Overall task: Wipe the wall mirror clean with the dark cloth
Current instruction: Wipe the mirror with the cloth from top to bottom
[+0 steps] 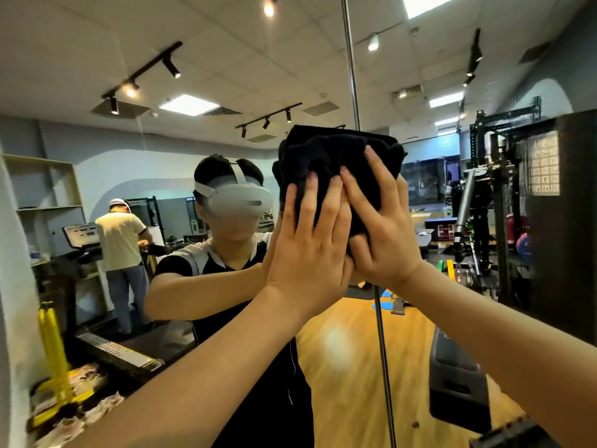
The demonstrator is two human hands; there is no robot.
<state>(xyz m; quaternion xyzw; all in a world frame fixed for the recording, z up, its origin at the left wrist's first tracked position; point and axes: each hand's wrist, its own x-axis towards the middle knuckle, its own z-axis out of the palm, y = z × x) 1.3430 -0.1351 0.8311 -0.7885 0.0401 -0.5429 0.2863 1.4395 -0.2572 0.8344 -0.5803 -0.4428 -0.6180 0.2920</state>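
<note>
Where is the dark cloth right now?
Head view, centre-right: the dark cloth is pressed flat against the mirror by the left hand and right hand.

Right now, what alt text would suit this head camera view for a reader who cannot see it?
Two bare hands, left hand and right hand, press a bunched dark cloth flat against a large wall mirror. The glass reflects a person wearing a white headset in a gym.
</note>
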